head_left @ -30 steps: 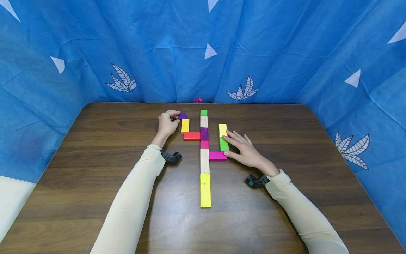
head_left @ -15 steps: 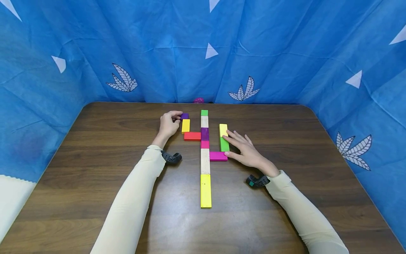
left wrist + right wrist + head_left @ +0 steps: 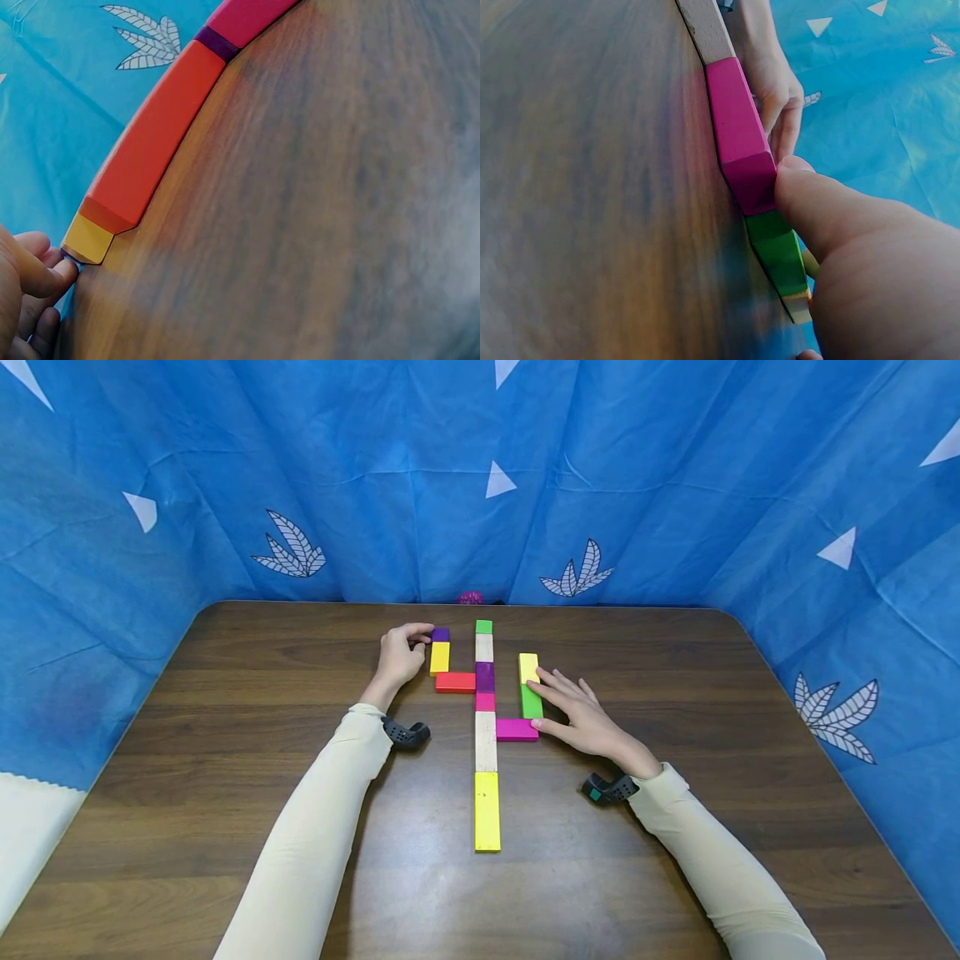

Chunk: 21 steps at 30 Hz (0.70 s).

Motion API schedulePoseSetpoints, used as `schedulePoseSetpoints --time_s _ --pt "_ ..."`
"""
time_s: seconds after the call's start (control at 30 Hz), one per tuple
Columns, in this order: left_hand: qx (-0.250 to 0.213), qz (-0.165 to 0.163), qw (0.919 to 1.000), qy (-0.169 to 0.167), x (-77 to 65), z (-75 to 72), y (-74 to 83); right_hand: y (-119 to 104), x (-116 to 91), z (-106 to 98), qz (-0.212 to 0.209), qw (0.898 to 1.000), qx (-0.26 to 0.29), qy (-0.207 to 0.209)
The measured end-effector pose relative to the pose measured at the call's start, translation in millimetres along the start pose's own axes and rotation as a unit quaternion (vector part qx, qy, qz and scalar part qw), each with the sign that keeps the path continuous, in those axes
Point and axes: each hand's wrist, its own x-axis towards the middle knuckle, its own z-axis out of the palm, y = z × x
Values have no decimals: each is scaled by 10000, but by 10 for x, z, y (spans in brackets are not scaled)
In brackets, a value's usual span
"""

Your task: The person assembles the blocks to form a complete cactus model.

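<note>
My left hand [image 3: 400, 654] is at the far left of the block layout. Its index fingertip touches the left side of a small purple block [image 3: 441, 634], which lies against the far end of a short yellow block [image 3: 439, 657]. In the left wrist view the curled fingers [image 3: 46, 279] are beside this yellow block, and the purple one is mostly hidden. My right hand [image 3: 583, 722] lies spread out, fingertips at a light yellow block [image 3: 528, 667] and a green block [image 3: 530, 701]. Its thumb touches the end of a magenta block [image 3: 517, 730].
A straight column of blocks runs down the middle, from a small green block [image 3: 483, 627] to a long yellow block [image 3: 487, 812]. A red block [image 3: 455, 682] joins it on the left. Blue cloth [image 3: 420, 485] hangs behind the brown table [image 3: 225, 710].
The small purple block has slid right, pushed by my left fingertips, and now lines up with the short yellow block. My right hand has stayed in place.
</note>
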Motion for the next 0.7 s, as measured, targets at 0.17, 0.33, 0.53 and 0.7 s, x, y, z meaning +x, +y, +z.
schedulePoseSetpoints --time_s 0.17,0.33,0.53,0.7 --pt "-27 -13 10000 -42 5 -6 -3 3 9 1 -1 10000 -13 -12" --pt "-8 91 10000 26 -1 -12 -16 5 22 6 -37 10000 -18 6" --pt "-112 263 9992 277 -64 -36 -50 4 24 19 -94 10000 -13 12" --pt "-147 335 9983 452 -179 -92 -45 12 9 18 -70 10000 11 22"
